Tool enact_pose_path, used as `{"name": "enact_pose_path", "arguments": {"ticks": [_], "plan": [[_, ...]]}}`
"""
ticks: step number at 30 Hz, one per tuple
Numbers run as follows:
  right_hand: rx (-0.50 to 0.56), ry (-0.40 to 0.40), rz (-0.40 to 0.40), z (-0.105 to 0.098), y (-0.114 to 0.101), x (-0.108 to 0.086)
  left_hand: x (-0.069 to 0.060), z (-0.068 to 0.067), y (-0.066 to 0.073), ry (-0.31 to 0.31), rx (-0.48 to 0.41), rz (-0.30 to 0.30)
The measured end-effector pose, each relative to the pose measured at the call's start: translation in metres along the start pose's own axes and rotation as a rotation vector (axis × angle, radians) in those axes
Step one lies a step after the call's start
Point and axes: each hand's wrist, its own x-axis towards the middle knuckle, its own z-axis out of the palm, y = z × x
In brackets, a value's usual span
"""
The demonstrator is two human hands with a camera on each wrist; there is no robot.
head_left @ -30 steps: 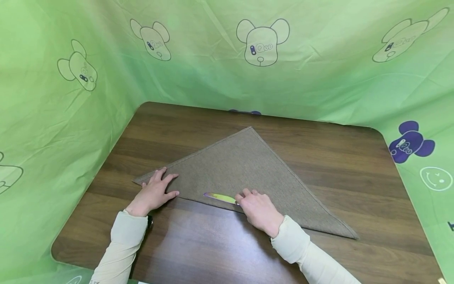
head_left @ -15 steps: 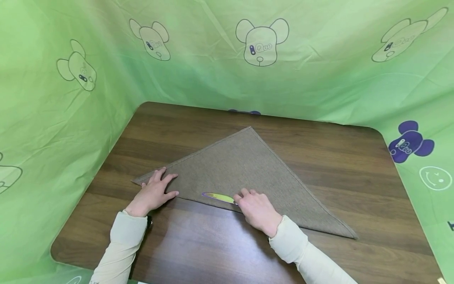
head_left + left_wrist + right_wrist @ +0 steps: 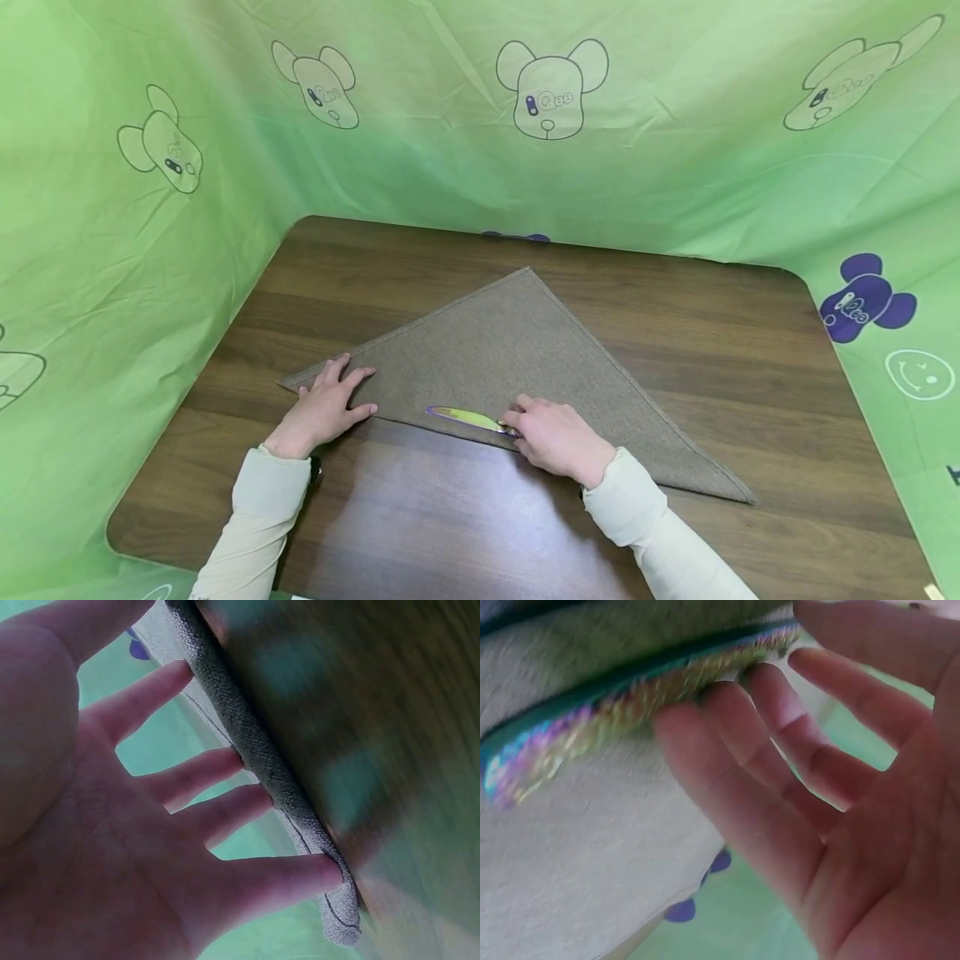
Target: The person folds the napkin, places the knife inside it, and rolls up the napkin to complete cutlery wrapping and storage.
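Note:
A grey-brown cloth [image 3: 487, 350] lies as a triangle with its long edge towards the person. On it, near that edge, rests a shiny yellow-purple knife [image 3: 465, 417], blade pointing left. My right hand [image 3: 558, 437] is over the handle; in the right wrist view the fingers of that hand [image 3: 855, 832] are slightly bent, tips at the iridescent handle [image 3: 577, 739], not wrapped round it. My left hand [image 3: 318, 412] rests spread on the cloth's left corner. The left wrist view shows its fingertips against the rolled cloth edge [image 3: 240, 720], palm [image 3: 112, 825] in view.
The brown wooden table [image 3: 390, 258] extends round the cloth on all sides. Green fabric [image 3: 420, 150] printed with bear heads hangs behind and beside the table. A small pale object [image 3: 933, 592] shows at the lower right corner.
My right hand has slid a little to the right along the knife, so more of the handle shows. The knife, the cloth and my left hand look unmoved.

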Motion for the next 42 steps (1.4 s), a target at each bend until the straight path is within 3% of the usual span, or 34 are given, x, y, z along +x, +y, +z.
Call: {"name": "enact_pose_path", "arguments": {"ticks": [11, 19, 27, 34, 42], "plan": [[0.056, -0.044, 0.201, -0.007, 0.026, -0.021, -0.001, 0.0, -0.002, -0.006, 0.02, -0.002], [0.132, -0.019, 0.312, -0.01, 0.048, -0.046, -0.004, -0.006, -0.01, 0.044, 0.053, -0.028], [0.184, 0.064, 0.373, -0.007, 0.059, -0.073, -0.01, -0.014, -0.025, 0.09, 0.084, -0.134], [0.208, -0.007, 0.468, -0.006, 0.06, -0.083, -0.016, -0.018, -0.038, 0.116, 0.073, -0.23], [0.21, -0.024, 0.492, -0.001, 0.061, -0.081, -0.023, -0.024, -0.056, 0.15, 0.03, -0.451]]}}
